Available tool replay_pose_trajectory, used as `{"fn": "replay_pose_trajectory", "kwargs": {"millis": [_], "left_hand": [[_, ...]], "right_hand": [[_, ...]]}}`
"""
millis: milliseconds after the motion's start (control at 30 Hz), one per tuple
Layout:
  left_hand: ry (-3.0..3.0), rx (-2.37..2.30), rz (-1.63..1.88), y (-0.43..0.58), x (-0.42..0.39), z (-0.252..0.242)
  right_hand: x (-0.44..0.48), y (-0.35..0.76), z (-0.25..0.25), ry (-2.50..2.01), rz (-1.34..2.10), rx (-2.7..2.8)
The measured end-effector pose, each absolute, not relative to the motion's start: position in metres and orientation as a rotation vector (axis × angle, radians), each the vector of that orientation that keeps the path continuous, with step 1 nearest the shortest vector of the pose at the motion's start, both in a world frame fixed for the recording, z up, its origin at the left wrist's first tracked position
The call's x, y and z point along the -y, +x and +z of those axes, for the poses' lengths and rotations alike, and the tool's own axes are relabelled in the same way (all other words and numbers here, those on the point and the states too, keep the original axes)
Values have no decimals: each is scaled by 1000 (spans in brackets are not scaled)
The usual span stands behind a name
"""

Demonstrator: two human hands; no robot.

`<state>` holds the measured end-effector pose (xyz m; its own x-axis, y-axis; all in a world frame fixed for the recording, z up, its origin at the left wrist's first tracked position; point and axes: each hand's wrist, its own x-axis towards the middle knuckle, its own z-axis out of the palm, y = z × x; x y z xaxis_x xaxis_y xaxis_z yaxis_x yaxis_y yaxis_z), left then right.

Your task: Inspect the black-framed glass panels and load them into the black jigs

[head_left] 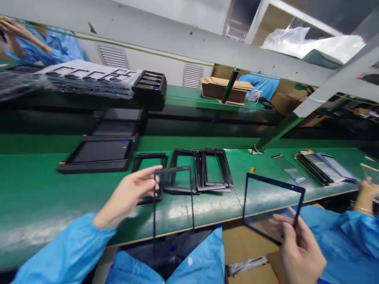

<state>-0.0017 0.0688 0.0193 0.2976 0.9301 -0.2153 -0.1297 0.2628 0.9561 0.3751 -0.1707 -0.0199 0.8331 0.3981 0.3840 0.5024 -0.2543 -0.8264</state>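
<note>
My left hand (127, 195) pinches the upper left corner of a thin black open frame (174, 169), which hangs upright over the table's front edge. My right hand (300, 244) grips the lower right side of a black-bordered glass panel (269, 205), its fingers showing through the clear middle. A small orange tab sticks up at the panel's top left corner. Behind my left hand, several black frames (214, 169) lie in overlapping stacks on the green table (124, 213).
Dark screens in black trays (97, 154) stand at the back left. Glass panels (324, 167) lie fanned at the right, beside another person's hand (367, 195). An open cardboard box (242, 240) sits below the table edge. A slanted post (276, 132) rises behind.
</note>
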Motion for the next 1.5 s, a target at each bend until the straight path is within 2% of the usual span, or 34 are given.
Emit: {"fn": "replay_pose_trajectory", "kwargs": {"millis": [67, 133, 267, 500, 1500], "left_hand": [[1044, -926, 894, 12, -53, 16], [1068, -878, 909, 21, -41, 15], [1149, -799, 930, 26, -27, 19], [1148, -766, 940, 26, -19, 20], [1246, -794, 1077, 22, -14, 22]], "right_hand": [[160, 333, -18, -1657, 344, 610], [149, 291, -24, -1528, 620, 542], [133, 237, -44, -1350, 860, 498], [131, 225, -54, -1330, 907, 564], [131, 207, -37, -1285, 981, 440]]}}
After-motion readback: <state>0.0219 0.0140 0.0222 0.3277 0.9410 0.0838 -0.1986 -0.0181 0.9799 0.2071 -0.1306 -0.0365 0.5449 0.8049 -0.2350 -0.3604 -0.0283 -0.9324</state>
